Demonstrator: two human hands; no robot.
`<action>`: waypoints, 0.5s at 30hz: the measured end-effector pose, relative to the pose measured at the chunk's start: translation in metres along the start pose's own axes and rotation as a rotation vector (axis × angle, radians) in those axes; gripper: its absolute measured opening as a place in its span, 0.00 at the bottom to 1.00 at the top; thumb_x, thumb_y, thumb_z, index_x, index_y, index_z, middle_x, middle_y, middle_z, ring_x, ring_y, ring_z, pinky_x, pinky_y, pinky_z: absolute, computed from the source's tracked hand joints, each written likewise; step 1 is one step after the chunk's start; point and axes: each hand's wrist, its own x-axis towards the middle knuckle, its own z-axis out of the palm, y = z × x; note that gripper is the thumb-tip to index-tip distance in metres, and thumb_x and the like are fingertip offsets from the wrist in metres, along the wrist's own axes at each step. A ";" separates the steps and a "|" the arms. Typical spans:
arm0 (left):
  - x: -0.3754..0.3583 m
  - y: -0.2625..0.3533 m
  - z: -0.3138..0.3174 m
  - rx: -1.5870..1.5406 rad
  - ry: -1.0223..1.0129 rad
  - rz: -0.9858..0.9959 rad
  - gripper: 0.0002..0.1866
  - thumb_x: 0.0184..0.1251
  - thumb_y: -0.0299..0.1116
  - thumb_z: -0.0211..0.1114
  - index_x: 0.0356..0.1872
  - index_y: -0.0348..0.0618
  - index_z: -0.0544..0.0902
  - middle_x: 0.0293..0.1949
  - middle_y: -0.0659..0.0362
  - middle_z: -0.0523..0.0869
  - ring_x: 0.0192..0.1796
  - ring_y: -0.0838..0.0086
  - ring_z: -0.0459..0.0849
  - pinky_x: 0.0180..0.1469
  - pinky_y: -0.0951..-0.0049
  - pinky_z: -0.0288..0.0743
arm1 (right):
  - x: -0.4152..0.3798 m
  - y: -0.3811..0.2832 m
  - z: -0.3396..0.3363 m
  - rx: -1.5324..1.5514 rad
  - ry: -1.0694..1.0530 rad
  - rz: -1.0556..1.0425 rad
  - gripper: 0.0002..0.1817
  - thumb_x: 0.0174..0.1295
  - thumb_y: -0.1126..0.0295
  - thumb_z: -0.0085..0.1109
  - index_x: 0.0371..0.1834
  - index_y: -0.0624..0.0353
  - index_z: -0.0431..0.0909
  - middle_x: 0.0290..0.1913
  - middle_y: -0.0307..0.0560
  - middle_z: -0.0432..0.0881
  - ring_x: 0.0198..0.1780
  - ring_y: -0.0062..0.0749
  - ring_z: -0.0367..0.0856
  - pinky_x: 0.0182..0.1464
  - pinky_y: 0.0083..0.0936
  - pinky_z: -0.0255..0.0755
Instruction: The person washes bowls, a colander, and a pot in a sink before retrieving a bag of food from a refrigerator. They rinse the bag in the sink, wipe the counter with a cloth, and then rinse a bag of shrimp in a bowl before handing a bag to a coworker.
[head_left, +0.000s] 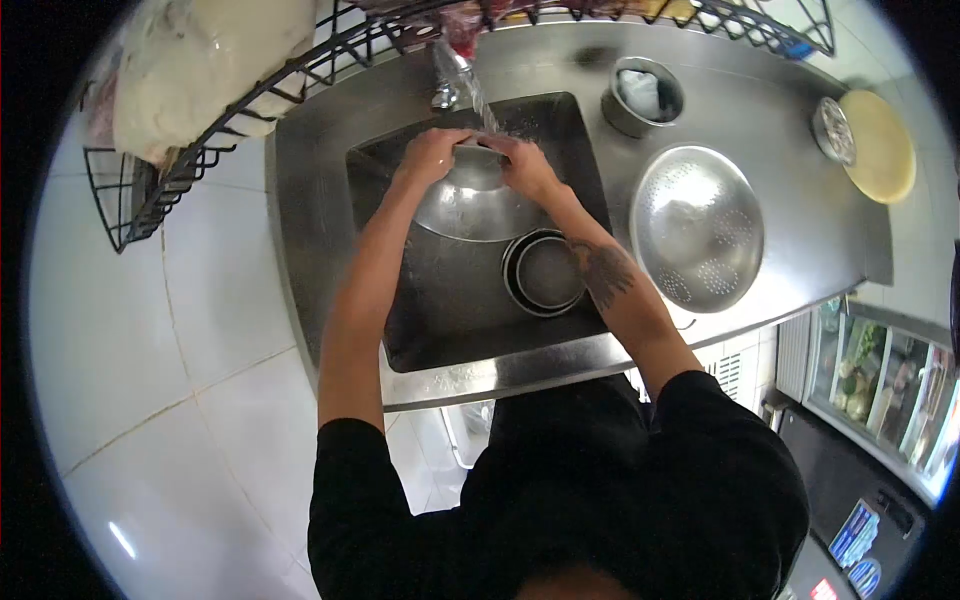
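Note:
Both my hands hold a shiny metal bowl over the sink (pixel 440 340), under running water from the tap (pixel 444 95). My left hand (pixel 432 158) grips the far left part of the metal bowl (pixel 475 205). On the far right part of its rim is my right hand (pixel 522 165), with the fingers closed round the edge. The water falls close to the fingertips of both hands. Just nearer to me than the bowl, a round dark container (pixel 548 274) rests in the sink, partly beside my right forearm.
A perforated metal colander (pixel 697 225) sits right of the sink. Behind it stands a metal pot (pixel 642 97) with something whitish inside. A small bowl (pixel 833 130) and a yellow round lid or basin (pixel 882 146) are far right. A black wire rack (pixel 240 110) hangs above.

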 end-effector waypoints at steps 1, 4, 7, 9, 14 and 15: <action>0.008 0.021 -0.004 0.110 -0.122 -0.032 0.21 0.55 0.23 0.56 0.51 0.57 0.81 0.48 0.58 0.84 0.50 0.61 0.82 0.50 0.61 0.75 | -0.017 0.000 -0.011 0.085 0.021 0.087 0.28 0.48 0.80 0.55 0.57 0.54 0.75 0.57 0.54 0.75 0.57 0.51 0.74 0.60 0.37 0.69; 0.044 0.045 0.024 0.036 -0.125 0.064 0.22 0.56 0.23 0.54 0.50 0.59 0.82 0.50 0.59 0.82 0.53 0.60 0.81 0.53 0.60 0.74 | -0.082 -0.023 -0.056 -0.207 0.143 0.042 0.24 0.51 0.75 0.58 0.56 0.55 0.75 0.59 0.53 0.74 0.62 0.52 0.68 0.65 0.41 0.62; 0.061 0.059 0.031 0.083 -0.066 0.137 0.25 0.56 0.19 0.51 0.51 0.59 0.81 0.53 0.58 0.81 0.54 0.60 0.80 0.56 0.61 0.73 | -0.154 -0.027 -0.129 -0.452 0.284 0.060 0.22 0.57 0.66 0.58 0.57 0.53 0.74 0.62 0.52 0.69 0.66 0.54 0.60 0.67 0.51 0.52; 0.056 0.043 0.042 0.077 0.051 0.205 0.23 0.58 0.21 0.52 0.52 0.58 0.81 0.54 0.57 0.80 0.54 0.60 0.79 0.56 0.61 0.73 | -0.212 -0.016 -0.172 -0.822 0.491 0.342 0.26 0.53 0.65 0.62 0.58 0.50 0.73 0.61 0.56 0.69 0.65 0.54 0.61 0.63 0.50 0.57; -0.024 0.066 -0.002 0.249 0.335 0.526 0.18 0.60 0.24 0.55 0.50 0.54 0.82 0.54 0.59 0.81 0.56 0.62 0.79 0.59 0.59 0.71 | -0.349 0.087 -0.234 -0.581 0.780 0.942 0.41 0.53 0.56 0.66 0.66 0.62 0.58 0.56 0.68 0.69 0.54 0.57 0.74 0.53 0.51 0.71; -0.041 0.072 -0.010 0.344 0.359 0.587 0.16 0.60 0.25 0.57 0.49 0.53 0.83 0.53 0.60 0.81 0.56 0.64 0.78 0.61 0.58 0.69 | -0.349 0.070 -0.242 -0.087 0.750 1.080 0.38 0.52 0.59 0.66 0.63 0.64 0.61 0.51 0.66 0.73 0.47 0.57 0.77 0.47 0.48 0.74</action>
